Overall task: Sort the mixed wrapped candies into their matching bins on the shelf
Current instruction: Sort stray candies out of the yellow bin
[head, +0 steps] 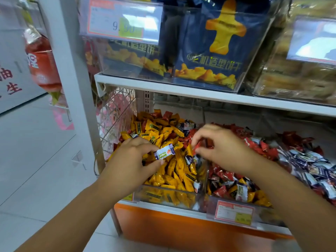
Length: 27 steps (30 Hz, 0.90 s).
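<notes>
Hidden and unreadable parts of the shelf (200, 91).
The red candy (197, 148) is mostly covered by the right hand (223, 148); print on the lower price tag (234, 212) is too small to be read; the upper right label (314, 39) is blurred and cropped.

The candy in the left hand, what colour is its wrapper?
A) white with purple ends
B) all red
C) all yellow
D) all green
A: the left hand pinches a candy whose wrapper is white with purple ends, held just above the yellow candies in the bin.
</notes>
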Each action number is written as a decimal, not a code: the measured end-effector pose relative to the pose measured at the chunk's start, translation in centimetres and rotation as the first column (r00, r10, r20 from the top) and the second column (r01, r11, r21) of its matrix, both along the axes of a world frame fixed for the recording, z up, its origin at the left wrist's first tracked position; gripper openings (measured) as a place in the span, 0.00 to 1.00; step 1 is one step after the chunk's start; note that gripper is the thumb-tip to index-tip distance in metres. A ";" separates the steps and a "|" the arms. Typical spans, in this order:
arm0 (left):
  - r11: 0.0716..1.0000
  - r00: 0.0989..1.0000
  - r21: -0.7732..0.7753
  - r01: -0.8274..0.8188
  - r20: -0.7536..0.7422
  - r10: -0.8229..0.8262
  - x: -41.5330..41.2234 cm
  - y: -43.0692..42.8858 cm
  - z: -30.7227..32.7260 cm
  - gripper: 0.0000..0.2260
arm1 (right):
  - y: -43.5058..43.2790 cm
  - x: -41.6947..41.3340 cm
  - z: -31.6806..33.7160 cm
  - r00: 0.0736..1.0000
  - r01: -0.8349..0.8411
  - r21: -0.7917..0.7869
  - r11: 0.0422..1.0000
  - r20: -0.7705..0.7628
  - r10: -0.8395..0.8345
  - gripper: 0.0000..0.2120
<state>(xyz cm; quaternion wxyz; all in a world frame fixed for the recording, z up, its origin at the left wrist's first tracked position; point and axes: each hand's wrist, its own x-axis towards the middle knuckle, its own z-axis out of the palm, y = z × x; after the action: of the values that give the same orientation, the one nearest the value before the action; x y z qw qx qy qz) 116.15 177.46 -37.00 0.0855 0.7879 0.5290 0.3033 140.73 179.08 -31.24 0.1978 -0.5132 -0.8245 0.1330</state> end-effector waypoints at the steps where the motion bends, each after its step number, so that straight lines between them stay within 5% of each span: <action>1: 1.000 1.000 0.002 0.007 0.000 -0.007 0.3 0.0 0.2 0.17 | -0.2 1.0 0.7 0.992 0.092 0.083 0.992 -0.096 -0.084 0.12; 3: 0.999 1.000 0.018 0.029 0.000 -0.029 1.0 -0.2 0.4 0.18 | -0.4 3.0 1.6 0.951 0.300 0.153 0.941 -0.123 -0.284 0.10; 6: 0.994 0.997 0.071 0.078 -0.017 -0.077 2.8 -0.7 1.2 0.24 | -2.0 4.5 1.5 0.872 0.462 0.230 0.856 0.058 -0.486 0.19; 8: 0.987 0.993 0.108 0.118 -0.012 -0.118 4.6 -1.1 1.8 0.25 | -4.1 3.3 1.6 0.917 0.347 0.037 0.937 -0.224 -0.330 0.16; 11: 0.976 0.985 0.138 0.169 -0.005 -0.170 7.6 -1.5 2.3 0.22 | -6.6 1.3 1.0 0.824 0.065 -0.300 0.952 -0.522 -0.221 0.10; 13: 0.971 0.980 0.131 0.200 -0.017 -0.199 9.4 -1.7 2.2 0.25 | -6.8 2.2 0.1 0.766 0.118 -0.271 0.955 -0.587 -0.261 0.07; 16: 0.980 0.982 0.068 0.188 -0.018 -0.187 11.2 -1.6 2.2 0.29 | -6.2 7.2 0.3 0.615 0.433 -0.104 0.895 -0.692 -0.378 0.07; 20: 0.977 0.980 0.077 0.200 -0.013 -0.199 11.6 -1.0 2.0 0.28 | -5.9 15.7 -0.3 0.574 0.776 0.111 0.621 -0.533 -0.621 0.06; 23: 0.983 0.984 0.043 0.177 -0.023 -0.177 11.0 -0.4 1.7 0.24 | -6.3 18.3 -1.6 0.617 0.782 0.088 0.617 -0.244 -0.748 0.09; 27: 0.995 0.990 -0.052 0.089 -0.106 -0.094 8.4 0.7 1.3 0.26 | -6.3 15.0 -1.2 0.716 0.678 0.182 0.712 -0.381 -0.584 0.10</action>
<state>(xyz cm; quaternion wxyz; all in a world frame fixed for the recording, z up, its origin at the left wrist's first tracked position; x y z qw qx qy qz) 124.52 178.15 -35.73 0.0891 0.8245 0.5031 0.2431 155.72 172.79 -32.42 0.4300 -0.7027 -0.5668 0.0009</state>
